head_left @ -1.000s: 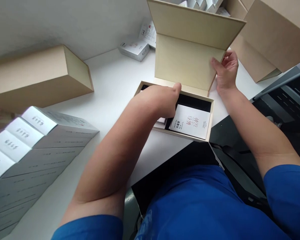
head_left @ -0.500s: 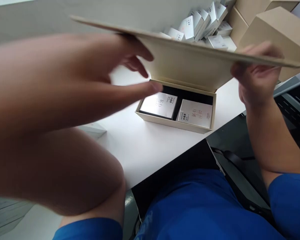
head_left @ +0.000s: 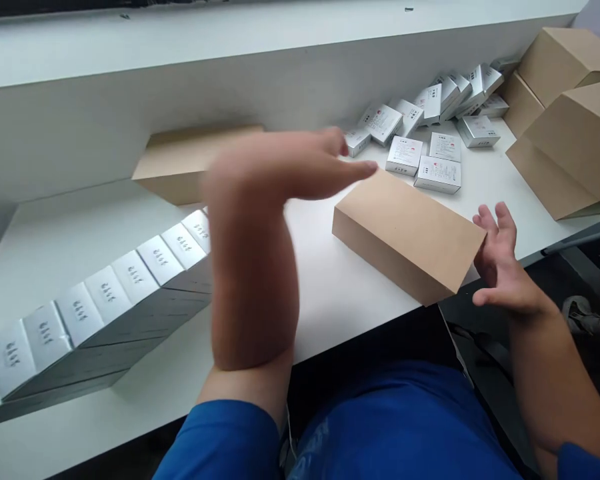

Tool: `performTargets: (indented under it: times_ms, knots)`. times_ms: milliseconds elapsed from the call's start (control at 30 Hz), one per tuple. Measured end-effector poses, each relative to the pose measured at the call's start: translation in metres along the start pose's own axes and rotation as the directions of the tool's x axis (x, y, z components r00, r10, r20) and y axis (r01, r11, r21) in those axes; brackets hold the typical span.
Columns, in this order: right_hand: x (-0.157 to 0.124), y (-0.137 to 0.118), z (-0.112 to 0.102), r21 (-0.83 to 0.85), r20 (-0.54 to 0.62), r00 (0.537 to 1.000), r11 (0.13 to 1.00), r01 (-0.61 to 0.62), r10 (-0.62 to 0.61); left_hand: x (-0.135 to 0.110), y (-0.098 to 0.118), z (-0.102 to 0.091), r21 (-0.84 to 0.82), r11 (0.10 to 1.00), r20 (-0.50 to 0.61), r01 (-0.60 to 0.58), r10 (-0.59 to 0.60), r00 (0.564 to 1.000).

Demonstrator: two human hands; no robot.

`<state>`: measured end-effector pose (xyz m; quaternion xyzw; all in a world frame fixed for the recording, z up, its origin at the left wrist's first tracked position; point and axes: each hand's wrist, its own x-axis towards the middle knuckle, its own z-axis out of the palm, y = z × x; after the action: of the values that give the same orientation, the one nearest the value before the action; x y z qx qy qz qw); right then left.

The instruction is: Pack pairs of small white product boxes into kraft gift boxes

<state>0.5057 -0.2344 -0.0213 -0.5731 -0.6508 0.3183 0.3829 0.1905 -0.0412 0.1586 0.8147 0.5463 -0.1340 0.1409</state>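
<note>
In the head view, the brown box [head_left: 410,227] is seen shut on the white table [head_left: 320,300], near the front edge; its lid, raised half a second ago, has been brought down, and the box has been turned somewhat. The two small packs shown inside earlier are thereby covered. No grasp is seen: the left hand [head_left: 305,163] is blurred, its thumb and fingers parted by the far corner, and the right hand [head_left: 503,263] is spread beside the right end. Whether the box is touched cannot be told. Loose white boxes [head_left: 404,155] are scattered just behind it, with cartons [head_left: 575,140] at far right. Another brown box [head_left: 180,160] and a row of white boxes [head_left: 107,293] are partly hidden by the left forearm [head_left: 255,287].
</note>
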Motion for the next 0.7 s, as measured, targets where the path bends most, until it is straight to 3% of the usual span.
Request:
performTargets:
  times_ms: [100,233,400,567,700]
  knots:
    - [-0.009,0.0,0.031,-0.068,-0.109,0.989,0.992,-0.104,0.096,0.029,0.032,0.015,-0.07,0.993,0.099,-0.093,0.1,0.99]
    - [-0.01,-0.002,0.056,-0.172,-0.218,0.972,0.978,-0.12,0.081,0.052,0.038,0.032,-0.056,0.994,0.204,-0.089,0.099,0.974]
    - [0.002,0.018,0.045,-0.213,-0.231,0.973,0.976,-0.047,-0.004,0.031,0.023,0.016,-0.03,1.0,0.265,-0.01,0.017,0.964]
    - [0.031,0.045,0.012,-0.138,-0.097,0.995,0.99,-0.029,0.015,-0.002,0.011,0.0,-0.065,0.995,0.091,-0.081,0.086,0.992]
    - [0.059,0.041,0.019,-0.053,-0.038,0.999,0.999,-0.009,0.007,-0.016,0.009,0.001,-0.116,0.977,-0.039,-0.182,0.178,0.983]
